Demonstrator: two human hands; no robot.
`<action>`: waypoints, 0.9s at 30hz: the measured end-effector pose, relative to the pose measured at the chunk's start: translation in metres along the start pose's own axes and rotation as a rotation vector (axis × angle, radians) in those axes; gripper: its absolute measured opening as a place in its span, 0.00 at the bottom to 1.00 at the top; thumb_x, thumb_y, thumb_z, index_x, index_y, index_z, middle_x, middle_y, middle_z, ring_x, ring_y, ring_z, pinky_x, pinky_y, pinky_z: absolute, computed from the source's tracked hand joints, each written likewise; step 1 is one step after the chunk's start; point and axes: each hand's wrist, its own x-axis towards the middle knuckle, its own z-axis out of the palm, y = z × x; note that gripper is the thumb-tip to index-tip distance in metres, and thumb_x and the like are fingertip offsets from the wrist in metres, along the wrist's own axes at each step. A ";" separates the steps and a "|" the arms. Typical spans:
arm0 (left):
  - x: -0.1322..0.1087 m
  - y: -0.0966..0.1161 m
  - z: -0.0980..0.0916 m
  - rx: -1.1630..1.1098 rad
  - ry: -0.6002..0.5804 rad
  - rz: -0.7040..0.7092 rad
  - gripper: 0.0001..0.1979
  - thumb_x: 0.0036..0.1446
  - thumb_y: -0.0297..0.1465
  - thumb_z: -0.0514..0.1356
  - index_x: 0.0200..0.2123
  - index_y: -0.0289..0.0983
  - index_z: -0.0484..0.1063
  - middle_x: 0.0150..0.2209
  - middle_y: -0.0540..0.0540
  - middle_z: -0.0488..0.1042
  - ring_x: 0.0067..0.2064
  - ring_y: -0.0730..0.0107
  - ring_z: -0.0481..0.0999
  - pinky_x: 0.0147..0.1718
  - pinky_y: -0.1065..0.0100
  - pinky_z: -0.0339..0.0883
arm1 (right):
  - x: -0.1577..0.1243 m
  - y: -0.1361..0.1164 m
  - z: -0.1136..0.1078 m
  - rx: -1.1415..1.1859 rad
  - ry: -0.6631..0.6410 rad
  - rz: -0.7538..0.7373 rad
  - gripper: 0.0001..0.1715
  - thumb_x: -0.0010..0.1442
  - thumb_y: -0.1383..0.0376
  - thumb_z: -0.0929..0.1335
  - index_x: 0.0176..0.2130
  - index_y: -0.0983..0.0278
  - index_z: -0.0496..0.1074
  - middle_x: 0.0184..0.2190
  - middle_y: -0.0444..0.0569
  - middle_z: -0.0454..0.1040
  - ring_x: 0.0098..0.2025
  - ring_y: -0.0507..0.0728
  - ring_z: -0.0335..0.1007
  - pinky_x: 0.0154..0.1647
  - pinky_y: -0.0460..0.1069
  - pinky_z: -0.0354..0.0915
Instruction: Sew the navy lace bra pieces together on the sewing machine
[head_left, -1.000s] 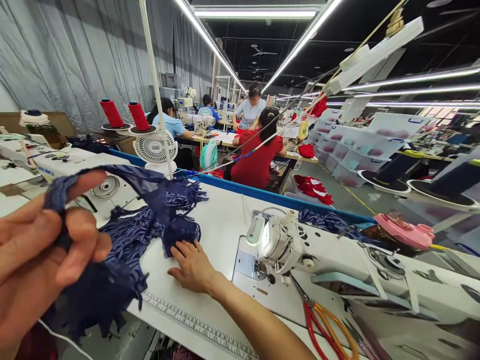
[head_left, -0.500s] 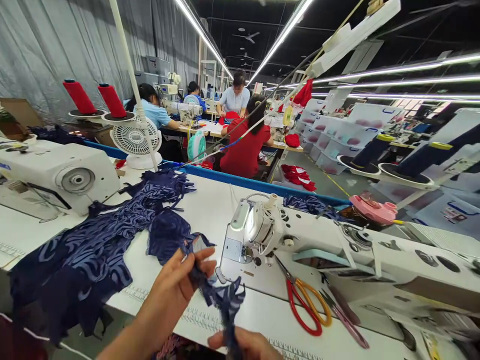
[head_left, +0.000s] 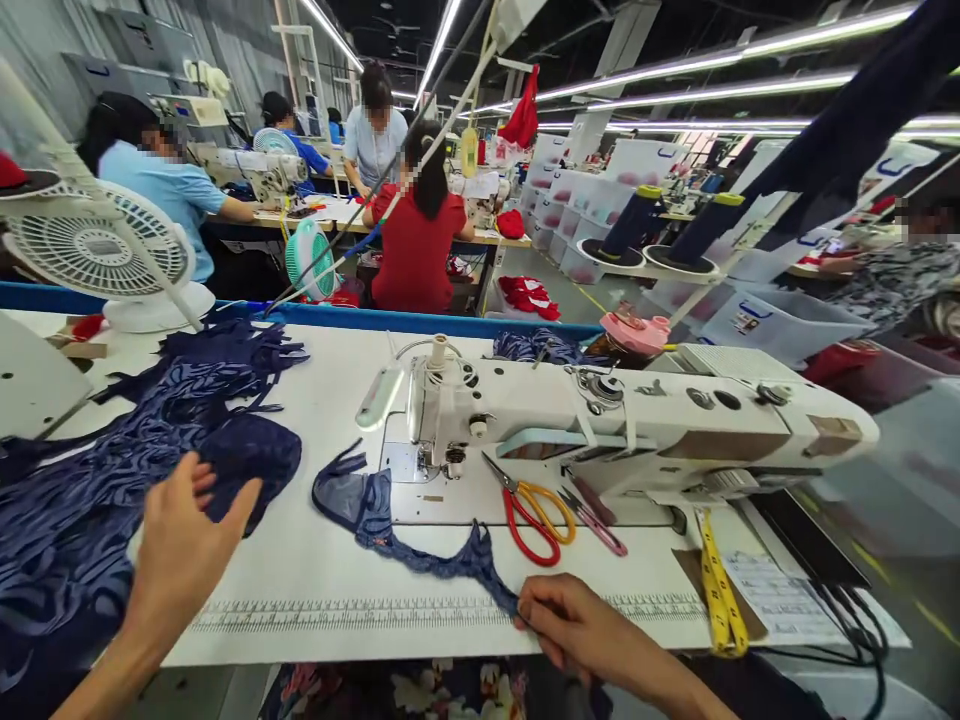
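A navy bra piece (head_left: 375,512) with a patterned, wavy-edged band lies stretched across the white table in front of the sewing machine (head_left: 540,405). My right hand (head_left: 566,622) pinches the band's right end near the table's front edge. Over at the left, my left hand (head_left: 184,530) is open, thumb and fingers spread, holding nothing. It hovers at a dark navy cup (head_left: 262,445), which lies by a heap of navy patterned pieces (head_left: 60,550); whether the fingers touch the cup I cannot tell.
Scissors (head_left: 513,487) with red and yellow handles and pink-handled snips (head_left: 600,525) lie under the machine's arm. A yellow tape measure (head_left: 720,590) hangs over the right front edge. Behind the blue table edge (head_left: 337,318) stand a white fan (head_left: 97,245) and several people at work.
The bra piece, held up between both hands before, now lies on the table. My left hand has let go of it and moved left to the cup. The view has swung right.
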 end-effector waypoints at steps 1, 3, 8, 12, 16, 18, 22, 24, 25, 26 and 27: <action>-0.007 -0.003 0.001 0.067 0.079 0.156 0.37 0.49 0.38 0.67 0.62 0.45 0.61 0.60 0.39 0.66 0.65 0.37 0.59 0.65 0.41 0.50 | 0.001 -0.001 0.000 -0.001 -0.008 0.000 0.20 0.64 0.50 0.62 0.32 0.63 0.67 0.16 0.37 0.64 0.13 0.45 0.50 0.14 0.41 0.47; -0.030 -0.009 0.014 0.037 -0.031 0.531 0.27 0.58 0.36 0.60 0.61 0.57 0.63 0.61 0.50 0.67 0.65 0.47 0.61 0.67 0.50 0.51 | 0.002 -0.005 -0.002 -0.010 -0.031 -0.006 0.18 0.65 0.53 0.62 0.32 0.64 0.68 0.16 0.37 0.64 0.13 0.45 0.50 0.14 0.40 0.48; -0.097 -0.016 0.067 0.225 -0.543 1.284 0.31 0.61 0.42 0.59 0.66 0.52 0.55 0.62 0.50 0.67 0.59 0.57 0.71 0.59 0.62 0.63 | 0.001 -0.014 -0.003 -0.074 -0.039 -0.046 0.18 0.66 0.55 0.61 0.33 0.64 0.70 0.17 0.38 0.66 0.13 0.45 0.52 0.13 0.40 0.47; -0.118 0.003 0.083 0.379 -0.325 1.510 0.33 0.62 0.51 0.53 0.64 0.38 0.62 0.62 0.43 0.67 0.64 0.56 0.63 0.66 0.59 0.46 | 0.003 -0.011 0.000 -0.097 -0.024 -0.050 0.17 0.66 0.57 0.61 0.33 0.65 0.70 0.17 0.38 0.66 0.13 0.45 0.54 0.14 0.40 0.50; -0.127 0.021 0.096 0.394 -0.349 1.595 0.38 0.63 0.55 0.48 0.62 0.30 0.64 0.63 0.40 0.66 0.66 0.55 0.58 0.67 0.55 0.41 | 0.007 -0.014 0.001 -0.110 -0.075 -0.023 0.14 0.66 0.59 0.61 0.33 0.65 0.69 0.18 0.38 0.67 0.13 0.46 0.55 0.14 0.40 0.51; -0.128 0.018 0.101 0.432 -0.322 1.522 0.40 0.62 0.56 0.47 0.62 0.29 0.63 0.62 0.37 0.67 0.65 0.53 0.60 0.67 0.54 0.41 | 0.007 -0.016 -0.002 -0.142 -0.067 -0.027 0.14 0.66 0.61 0.61 0.32 0.64 0.67 0.18 0.38 0.66 0.14 0.46 0.57 0.15 0.40 0.52; -0.120 0.007 0.102 0.501 -0.277 1.416 0.40 0.61 0.56 0.49 0.62 0.29 0.62 0.63 0.35 0.65 0.63 0.52 0.64 0.67 0.54 0.42 | 0.003 -0.019 -0.011 -0.430 0.144 -0.178 0.15 0.68 0.60 0.61 0.31 0.62 0.68 0.24 0.41 0.71 0.25 0.51 0.68 0.26 0.43 0.62; -0.113 0.006 0.100 0.510 -0.298 1.397 0.39 0.62 0.56 0.49 0.63 0.31 0.62 0.64 0.36 0.63 0.63 0.53 0.63 0.67 0.54 0.42 | 0.004 -0.019 -0.014 -0.633 0.347 -0.327 0.12 0.69 0.61 0.61 0.37 0.60 0.71 0.30 0.44 0.74 0.33 0.54 0.72 0.34 0.47 0.66; -0.109 0.006 0.100 0.507 -0.314 1.398 0.38 0.62 0.55 0.49 0.63 0.31 0.62 0.65 0.37 0.62 0.64 0.53 0.62 0.67 0.54 0.42 | 0.006 -0.020 -0.014 -0.729 0.478 -0.405 0.12 0.70 0.62 0.60 0.40 0.60 0.72 0.33 0.46 0.75 0.37 0.56 0.72 0.37 0.49 0.67; -0.106 0.007 0.100 0.504 -0.332 1.406 0.38 0.63 0.54 0.49 0.63 0.31 0.62 0.65 0.37 0.61 0.64 0.53 0.61 0.67 0.54 0.42 | 0.009 -0.021 -0.011 -0.819 0.624 -0.477 0.12 0.70 0.63 0.60 0.43 0.61 0.72 0.37 0.49 0.76 0.39 0.58 0.72 0.40 0.51 0.67; -0.104 0.009 0.101 0.500 -0.350 1.421 0.37 0.63 0.54 0.49 0.63 0.31 0.61 0.65 0.38 0.61 0.65 0.54 0.59 0.67 0.54 0.41 | 0.014 -0.023 -0.007 -0.903 0.766 -0.550 0.13 0.69 0.65 0.60 0.46 0.62 0.72 0.39 0.52 0.76 0.41 0.59 0.72 0.42 0.54 0.67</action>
